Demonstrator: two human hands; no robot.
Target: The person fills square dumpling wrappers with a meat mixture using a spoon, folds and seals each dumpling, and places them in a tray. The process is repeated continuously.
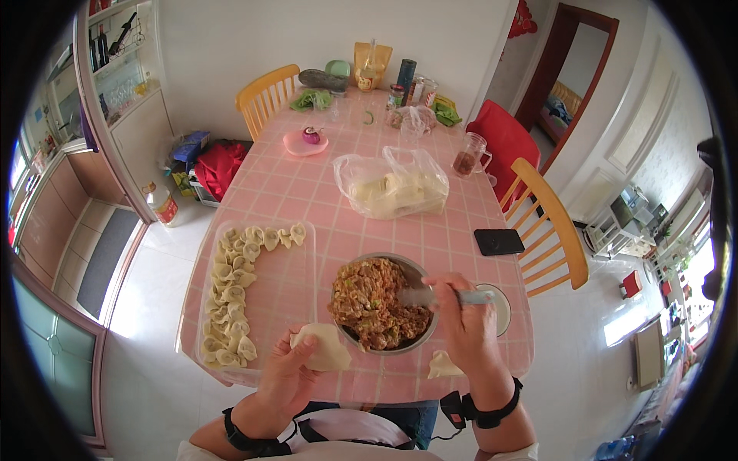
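Observation:
My left hand (293, 369) holds a flat dough wrapper (323, 347) between thumb and fingers, near the front edge of the table. In my right hand (464, 317) is a utensil with a pale handle (477, 297); its blurred blade reaches into the filling. A metal bowl (416, 269) holds the chopped meat-and-vegetable filling (375, 294). To the left, a clear plastic tray (285, 288) carries several folded wontons (230, 282) along its left and back sides. Another wrapper (444, 365) lies on the table beside my right wrist. Partly behind my right hand sits a small white bowl (503, 308).
A plastic bag of wrappers (392, 187) lies mid-table. Beyond it are a pink plate (305, 144) with a purple onion (311, 135), and jars and a bottle (366, 72) at the back. A black phone (499, 242) and a glass mug (468, 155) are on the right. Wooden chairs (548, 230) flank the table.

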